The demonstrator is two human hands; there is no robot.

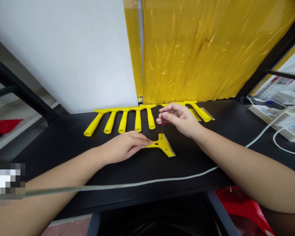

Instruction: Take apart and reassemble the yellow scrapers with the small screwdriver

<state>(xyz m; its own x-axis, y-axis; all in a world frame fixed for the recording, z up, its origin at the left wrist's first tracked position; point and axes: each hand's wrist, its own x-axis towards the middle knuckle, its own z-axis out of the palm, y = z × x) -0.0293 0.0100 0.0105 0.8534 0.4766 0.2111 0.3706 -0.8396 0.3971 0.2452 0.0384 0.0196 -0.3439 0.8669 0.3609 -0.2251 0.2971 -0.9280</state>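
Observation:
A yellow scraper [165, 146] with a metal blade along its right edge lies flat on the black table. My left hand [127, 146] is wrapped over its handle, most of which is hidden beneath the fingers. In my right hand [178, 118] is a small screwdriver [163, 123] with a dark red handle, pinched between thumb and fingers. Its thin shaft points down, and the tip meets the upper screw on the scraper head. A second screw shows lower on the head.
Several yellow scraper handles [123, 121] stand in a row behind my left hand. More yellow scrapers [201, 112] lie behind my right hand. A white cable [147, 181] crosses the front of the black table [186, 170]. White boxes [280, 119] sit at the right.

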